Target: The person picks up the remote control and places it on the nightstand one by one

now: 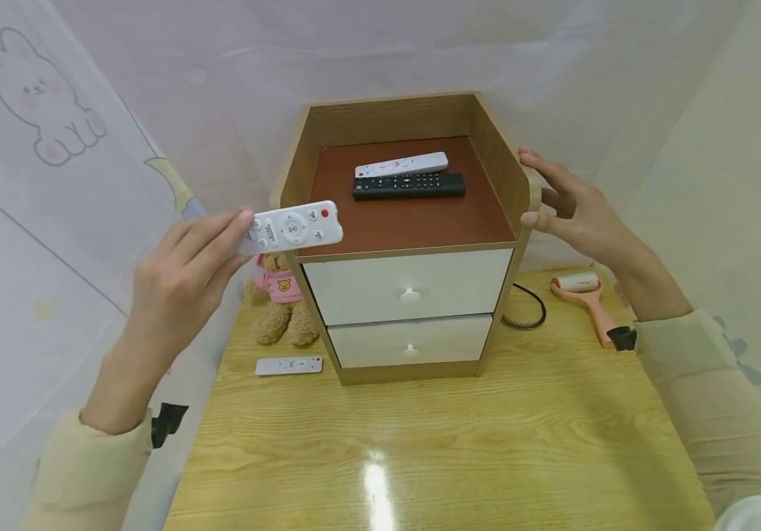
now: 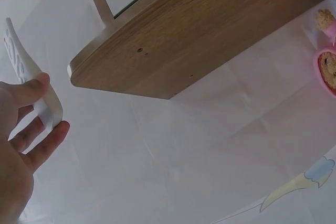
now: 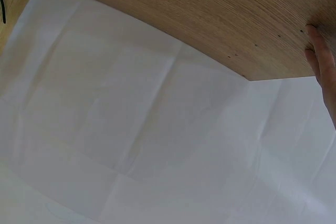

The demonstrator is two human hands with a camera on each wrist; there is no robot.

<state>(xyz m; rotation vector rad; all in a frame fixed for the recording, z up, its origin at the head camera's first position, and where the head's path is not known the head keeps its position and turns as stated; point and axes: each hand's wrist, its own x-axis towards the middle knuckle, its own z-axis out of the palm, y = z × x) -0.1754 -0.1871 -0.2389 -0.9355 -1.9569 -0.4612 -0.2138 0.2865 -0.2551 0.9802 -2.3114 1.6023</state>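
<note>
My left hand (image 1: 184, 269) pinches a white remote control (image 1: 294, 227) by one end, thumb on one side and fingers on the other. The remote is held up by the cabinet's left front corner, buttons showing in the head view. My right hand (image 1: 582, 214) rests on the outer right side of the small wooden cabinet (image 1: 409, 252), fingers extended and the thumb at its front edge. On the brown cabinet top (image 1: 414, 221) lie a black remote control (image 1: 409, 186) and another white remote control (image 1: 402, 164), side by side.
On the table (image 1: 380, 435), a third white remote (image 1: 289, 366) lies left of the cabinet, in front of a teddy bear (image 1: 284, 291) in pink. To the right are a dark coiled cord (image 1: 528, 324) and a lint roller (image 1: 582, 291). Two white drawers (image 1: 367, 284) are closed.
</note>
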